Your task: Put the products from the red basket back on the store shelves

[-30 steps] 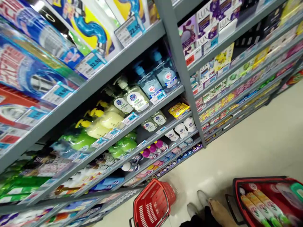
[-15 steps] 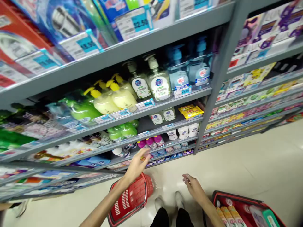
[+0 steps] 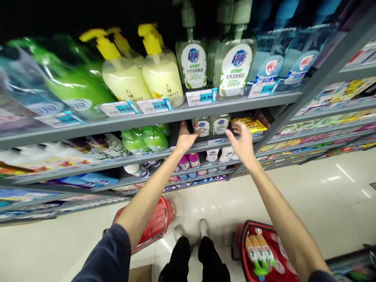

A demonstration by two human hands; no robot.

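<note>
Both my arms reach toward a grey store shelf (image 3: 164, 153). My left hand (image 3: 185, 140) is open, fingers spread, at the shelf's front edge, just left of two small pale-green soap bottles (image 3: 210, 125). My right hand (image 3: 242, 143) is open too, empty, hovering in front of the same shelf below a yellow packet (image 3: 250, 124). Neither hand holds anything. White tubs (image 3: 219, 154) and pink-capped bottles (image 3: 189, 160) stand one shelf lower.
Above are yellow pump bottles (image 3: 143, 76), green-labelled pump bottles (image 3: 214, 62) and price tags (image 3: 201, 97). An empty red basket (image 3: 152, 223) stands on the floor at left, a red basket (image 3: 261, 254) with several bottles at right. My feet (image 3: 190, 231) are between them.
Both hands rose from near the floor baskets up to the middle shelf. The view moved closer to the shelves and tilted down.
</note>
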